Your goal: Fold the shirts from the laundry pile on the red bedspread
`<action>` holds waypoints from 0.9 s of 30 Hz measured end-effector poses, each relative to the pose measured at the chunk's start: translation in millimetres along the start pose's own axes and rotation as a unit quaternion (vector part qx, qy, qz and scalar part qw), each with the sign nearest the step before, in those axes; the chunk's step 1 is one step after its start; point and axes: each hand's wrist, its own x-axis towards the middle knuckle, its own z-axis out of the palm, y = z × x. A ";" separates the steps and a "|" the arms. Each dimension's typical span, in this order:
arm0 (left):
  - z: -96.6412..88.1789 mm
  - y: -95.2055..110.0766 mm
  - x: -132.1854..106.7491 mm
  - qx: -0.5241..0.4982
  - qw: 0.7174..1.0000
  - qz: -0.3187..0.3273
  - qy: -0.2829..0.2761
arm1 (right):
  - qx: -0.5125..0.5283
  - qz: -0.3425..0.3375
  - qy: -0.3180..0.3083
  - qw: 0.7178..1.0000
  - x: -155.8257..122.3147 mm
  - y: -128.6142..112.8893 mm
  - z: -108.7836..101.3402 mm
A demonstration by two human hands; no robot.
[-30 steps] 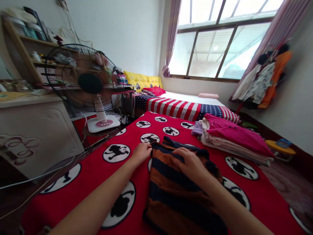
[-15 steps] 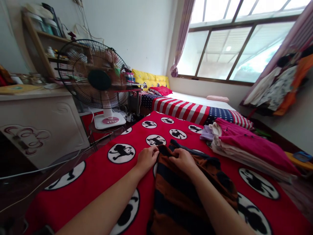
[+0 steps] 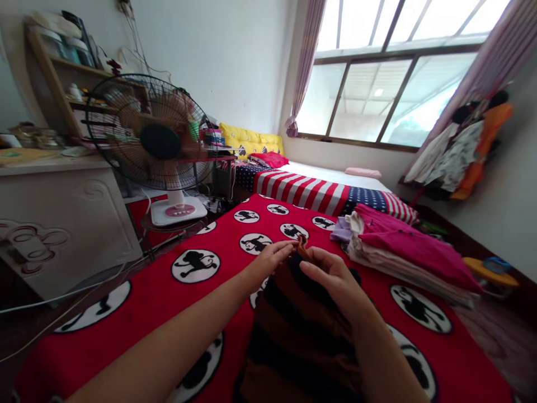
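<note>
A garment (image 3: 293,324) with brown and dark stripes lies in front of me on a red bed cover (image 3: 226,305) printed with black monkeys in white circles. At its far edge my left hand (image 3: 272,262) has its fingers together against a small raised fold of brown cloth. From the other side, my right hand (image 3: 333,274) grips the same edge between thumb and fingers. The two hands are close together. My right forearm covers part of the garment's right side, and its near end runs out of view.
Folded clothes with a magenta piece on top (image 3: 411,246) are stacked to the right. A standing fan (image 3: 161,143) is on a stool at the left, beside a white cabinet (image 3: 71,218). Behind is another bed (image 3: 302,187) with a striped cover. Clothes hang (image 3: 457,151) at the right.
My hands have shifted right, and the right one has turned with its thumb towards me. The garment's edge now stands up in a small brown fold. My view has turned slightly right.
</note>
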 end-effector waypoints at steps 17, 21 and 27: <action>7.6 5.0 11.1 -0.170 0.978 -0.066 -0.099 | -0.434 -0.127 0.181 0.874 4.1 8.3 -17.8; 16.7 16.2 6.0 -0.127 0.988 -0.029 -0.084 | -0.438 -0.151 0.200 0.864 7.8 13.1 -23.0; 11.6 30.1 1.6 0.143 0.987 -0.015 -0.064 | -0.251 -0.132 0.200 0.938 4.6 9.1 -31.2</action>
